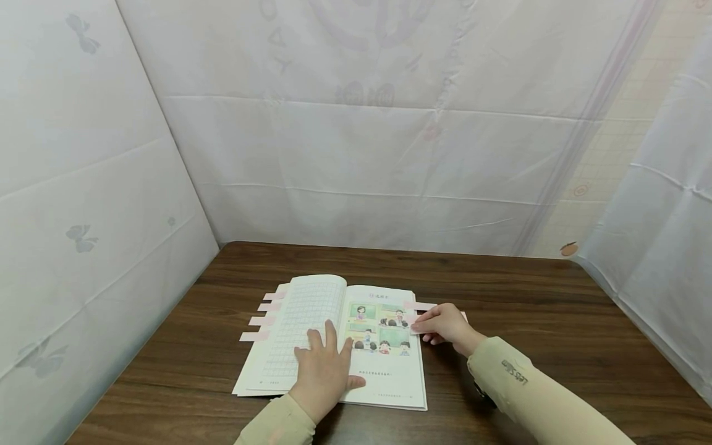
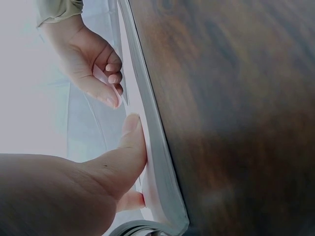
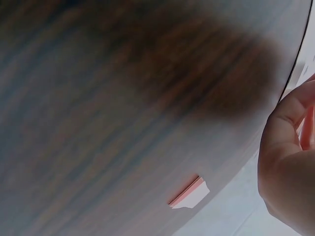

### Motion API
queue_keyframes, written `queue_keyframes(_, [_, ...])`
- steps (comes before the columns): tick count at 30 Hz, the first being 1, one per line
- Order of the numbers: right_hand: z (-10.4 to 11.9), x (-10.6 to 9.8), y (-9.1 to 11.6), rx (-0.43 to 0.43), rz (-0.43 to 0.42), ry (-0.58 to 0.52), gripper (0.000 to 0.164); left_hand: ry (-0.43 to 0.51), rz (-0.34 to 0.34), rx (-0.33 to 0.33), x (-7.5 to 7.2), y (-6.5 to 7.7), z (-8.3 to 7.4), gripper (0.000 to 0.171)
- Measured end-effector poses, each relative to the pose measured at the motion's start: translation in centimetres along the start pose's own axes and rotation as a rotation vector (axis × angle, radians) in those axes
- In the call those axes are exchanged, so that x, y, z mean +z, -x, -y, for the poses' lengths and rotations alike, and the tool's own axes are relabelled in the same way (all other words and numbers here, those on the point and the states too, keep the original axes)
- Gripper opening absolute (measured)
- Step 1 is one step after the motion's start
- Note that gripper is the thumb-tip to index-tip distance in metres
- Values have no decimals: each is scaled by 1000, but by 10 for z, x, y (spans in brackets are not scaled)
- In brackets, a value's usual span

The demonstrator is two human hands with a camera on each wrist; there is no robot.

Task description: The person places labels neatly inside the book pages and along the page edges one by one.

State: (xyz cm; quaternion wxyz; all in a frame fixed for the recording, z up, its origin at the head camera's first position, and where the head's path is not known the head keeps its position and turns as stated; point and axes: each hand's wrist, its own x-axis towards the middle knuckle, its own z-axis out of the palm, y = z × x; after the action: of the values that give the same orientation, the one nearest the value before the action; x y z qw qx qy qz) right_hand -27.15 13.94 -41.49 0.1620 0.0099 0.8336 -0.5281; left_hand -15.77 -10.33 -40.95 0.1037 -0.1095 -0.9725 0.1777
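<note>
An open book [image 1: 384, 383] lies on the table, with a grid-lined left page and cartoon pictures on the right page. My left hand [image 1: 322, 374] rests across the middle of it, fingers spread, the thumb [image 2: 132, 132] on the right page. At the right page's outer edge my right hand [image 1: 445, 326] pinches a pale pink sticky tab [image 2: 106, 81] between thumb and fingers. Just above that hand, another pink tab [image 1: 424, 306] sticks out from the page edge. In the right wrist view only part of the right hand [image 3: 288, 147] shows, and its fingertips are hidden.
Several pink tabs [image 1: 258, 321] stick out along the book's left edge. A small pink-and-white pad [image 3: 191, 193] lies on the brown wooden table [image 1: 528, 296] beyond the right hand, mostly hidden in the head view. Pale cloth [image 1: 356, 154] hangs behind the table and at its sides.
</note>
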Motion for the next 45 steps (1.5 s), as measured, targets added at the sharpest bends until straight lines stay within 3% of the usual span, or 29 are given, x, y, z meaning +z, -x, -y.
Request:
queue_keyframes(13, [0,2,-1,30,28,-22,13,-16,-24,2,-1,0,-1,75])
queue_keyframes(29, [0,9,0,17,-18,54,12,13,12,-10,-3,1,-1,75])
queue_keyframes(45, [-1,12,-3,49,-30,12,11,-1,-17,-5,-2,1,-1,75])
